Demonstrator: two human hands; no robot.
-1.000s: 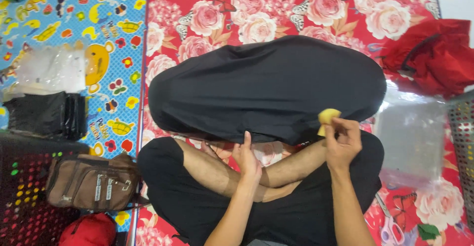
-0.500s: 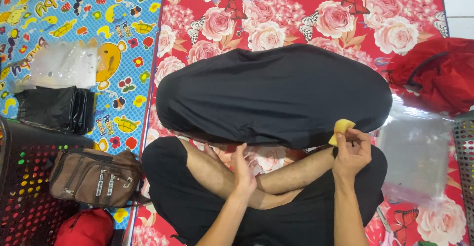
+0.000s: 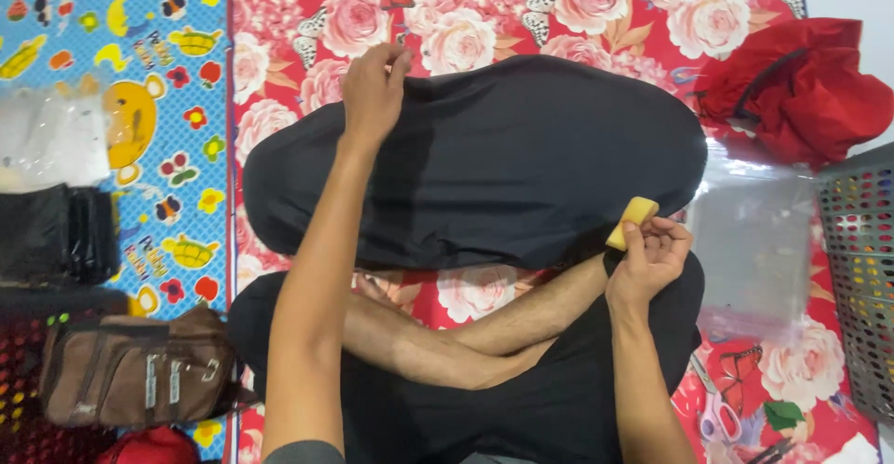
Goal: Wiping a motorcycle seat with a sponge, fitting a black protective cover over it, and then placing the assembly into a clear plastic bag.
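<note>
Since a moment ago the left hand (image 3: 372,92) has left the crossed legs and reached forward to the far edge of the black cloth (image 3: 521,161), while the right hand has stayed where it was. Its fingers (image 3: 396,62) are closed in a pinch on that far edge, thumb and fingertips bunching the fabric, with the forearm lying across the cloth's left half. The right hand (image 3: 652,259) sits at the near right edge of the cloth; its fingers (image 3: 638,241) grip a small yellow block (image 3: 632,222), which tilts and touches the cloth's edge.

The black cloth lies spread in a long oval over the red flowered mat (image 3: 577,8) on the floor, just beyond the person's crossed legs (image 3: 466,334). Just right of the right hand a clear plastic bag (image 3: 754,241) lies flat on the mat, and past it, at the right edge, stands a grey perforated basket (image 3: 861,278). A crumpled red cloth (image 3: 801,87) sits at the mat's far right corner. Small scissors (image 3: 717,417) lie near the mat's near right corner. To the left, on a blue cartoon-printed mat (image 3: 140,36), lie clear plastic bags (image 3: 51,134), a folded black stack (image 3: 56,236) and a brown bag (image 3: 140,371).
</note>
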